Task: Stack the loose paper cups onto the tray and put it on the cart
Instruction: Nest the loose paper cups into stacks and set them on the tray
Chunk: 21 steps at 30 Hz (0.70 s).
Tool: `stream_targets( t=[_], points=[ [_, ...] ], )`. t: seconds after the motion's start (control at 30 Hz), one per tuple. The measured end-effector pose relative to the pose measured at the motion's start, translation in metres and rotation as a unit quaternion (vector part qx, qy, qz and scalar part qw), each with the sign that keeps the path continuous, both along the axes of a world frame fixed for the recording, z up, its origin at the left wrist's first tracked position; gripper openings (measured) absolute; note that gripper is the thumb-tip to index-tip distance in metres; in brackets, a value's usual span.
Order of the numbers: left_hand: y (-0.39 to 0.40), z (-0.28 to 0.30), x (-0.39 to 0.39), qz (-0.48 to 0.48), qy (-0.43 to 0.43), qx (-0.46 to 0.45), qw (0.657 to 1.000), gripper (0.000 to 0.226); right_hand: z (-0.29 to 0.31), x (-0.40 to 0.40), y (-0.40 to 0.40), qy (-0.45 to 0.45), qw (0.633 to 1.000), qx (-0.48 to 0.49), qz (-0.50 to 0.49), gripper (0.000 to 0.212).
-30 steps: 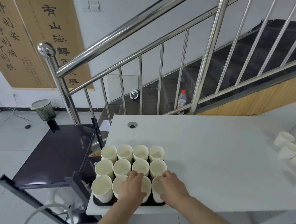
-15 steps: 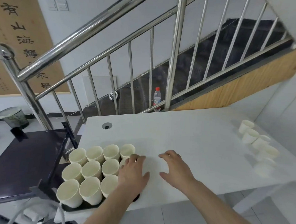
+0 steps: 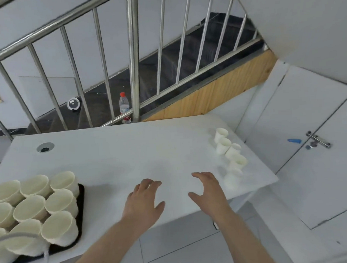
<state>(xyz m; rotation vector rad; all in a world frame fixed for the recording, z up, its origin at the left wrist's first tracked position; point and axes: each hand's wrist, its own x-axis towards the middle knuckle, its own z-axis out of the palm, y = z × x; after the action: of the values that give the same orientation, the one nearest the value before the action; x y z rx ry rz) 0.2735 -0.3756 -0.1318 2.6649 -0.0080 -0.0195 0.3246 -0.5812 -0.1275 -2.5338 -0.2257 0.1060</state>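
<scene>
A black tray [image 3: 81,198] sits at the near left of the white table [image 3: 117,154], packed with several cream paper cups [image 3: 61,227]. Several loose white paper cups [image 3: 232,154] stand in a row along the table's right edge. My left hand [image 3: 144,203] hovers over the table's near middle, fingers relaxed and empty. My right hand [image 3: 208,192] is beside it, fingers spread and empty, just left of the nearest loose cup [image 3: 231,181]. The cart is out of view.
A steel stair railing [image 3: 133,59] rises behind the table, with a water bottle [image 3: 124,107] and a round white device [image 3: 73,104] on the dark floor beyond. A cable grommet [image 3: 45,147] sits at the table's far left. White cabinet doors with a latch [image 3: 318,142] stand at right.
Both hands left the cups on the tray and moved right across the table toward the loose cups. The view swung right, so the tray now lies at the left edge.
</scene>
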Motion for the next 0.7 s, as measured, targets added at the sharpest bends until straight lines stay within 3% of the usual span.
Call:
stream_targets(
  t=[0.5, 0.7],
  points=[
    [-0.060, -0.034, 0.158, -0.049, 0.037, -0.051, 0.997, 0.052, -0.043, 0.128, -0.079, 0.098, 0.990, -0.091, -0.050, 0.057],
    [-0.064, -0.030, 0.216, -0.050, 0.022, -0.056, 0.997, 0.051, -0.045, 0.197, -0.086, 0.088, 0.985, -0.109, -0.097, 0.060]
  ],
)
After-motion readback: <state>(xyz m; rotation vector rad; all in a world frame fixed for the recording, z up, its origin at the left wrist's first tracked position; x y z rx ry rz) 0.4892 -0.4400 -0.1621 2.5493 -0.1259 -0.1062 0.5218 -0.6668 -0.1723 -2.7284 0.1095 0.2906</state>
